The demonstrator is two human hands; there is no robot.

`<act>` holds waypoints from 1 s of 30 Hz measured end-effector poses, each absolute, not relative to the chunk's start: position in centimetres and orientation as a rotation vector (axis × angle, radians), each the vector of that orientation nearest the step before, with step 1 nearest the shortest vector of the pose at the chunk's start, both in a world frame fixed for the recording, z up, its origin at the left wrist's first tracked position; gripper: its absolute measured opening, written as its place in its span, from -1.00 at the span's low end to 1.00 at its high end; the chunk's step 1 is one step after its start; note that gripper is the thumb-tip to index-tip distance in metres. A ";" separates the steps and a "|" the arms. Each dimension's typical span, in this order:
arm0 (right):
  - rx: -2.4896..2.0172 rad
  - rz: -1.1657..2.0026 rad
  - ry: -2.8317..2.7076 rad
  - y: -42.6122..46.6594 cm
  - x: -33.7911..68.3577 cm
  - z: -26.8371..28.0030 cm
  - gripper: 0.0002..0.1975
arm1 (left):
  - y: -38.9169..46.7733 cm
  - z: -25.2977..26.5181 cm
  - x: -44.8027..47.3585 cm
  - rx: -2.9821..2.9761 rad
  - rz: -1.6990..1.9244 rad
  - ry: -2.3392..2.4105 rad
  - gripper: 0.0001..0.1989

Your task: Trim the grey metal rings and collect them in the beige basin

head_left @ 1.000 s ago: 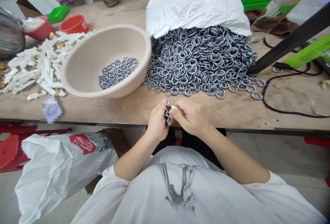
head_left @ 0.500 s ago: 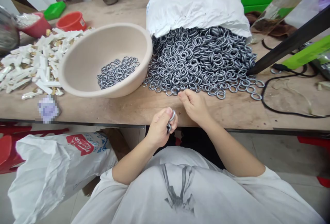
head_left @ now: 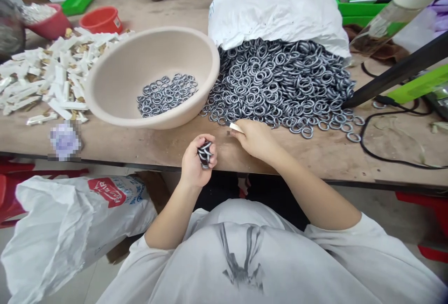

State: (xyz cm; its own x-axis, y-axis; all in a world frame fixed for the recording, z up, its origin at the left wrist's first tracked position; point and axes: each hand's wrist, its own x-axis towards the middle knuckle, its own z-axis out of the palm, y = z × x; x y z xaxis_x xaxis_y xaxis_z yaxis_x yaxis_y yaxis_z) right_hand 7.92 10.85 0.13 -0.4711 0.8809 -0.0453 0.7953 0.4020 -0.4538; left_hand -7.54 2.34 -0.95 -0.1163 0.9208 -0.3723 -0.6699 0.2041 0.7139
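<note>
My left hand (head_left: 198, 161) is cupped round several dark grey metal rings (head_left: 205, 153) in front of the beige basin. In my right hand (head_left: 257, 140) is a small tool with a cream handle (head_left: 236, 128); its dark tip points left towards a ring at the near edge of the pile, and I cannot make out its exact kind. Behind that hand spreads a large pile of metal rings (head_left: 276, 84), spilling from a white woven sack (head_left: 276, 19). The beige basin (head_left: 115, 80), left of the pile, holds a layer of similar rings (head_left: 168, 95).
White strip-shaped pieces (head_left: 59, 77) lie heaped left of the basin, near a red tub (head_left: 101, 20). On the right are a black bar (head_left: 395, 70) and a cable (head_left: 362, 131). Another sack (head_left: 70, 229) stands below the table edge at left.
My left hand has moved left and turned, showing the rings in its palm. The cream handle now shows in my right hand, which has shifted slightly left. The view has shifted a little.
</note>
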 end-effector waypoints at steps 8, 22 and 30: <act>-1.237 0.963 -2.039 8.7 8.6 -1.8 -0.89 | 3.9 -1.7 -4.6 0.438 1.486 1.158 -0.65; -1.339 0.774 -2.436 8.0 9.8 -1.9 -0.83 | 2.9 -0.9 -6.9 0.368 1.612 1.138 -0.57; -0.918 1.633 -1.446 7.7 9.7 -0.7 -0.55 | 2.1 -1.6 -3.4 0.630 1.181 1.046 -0.52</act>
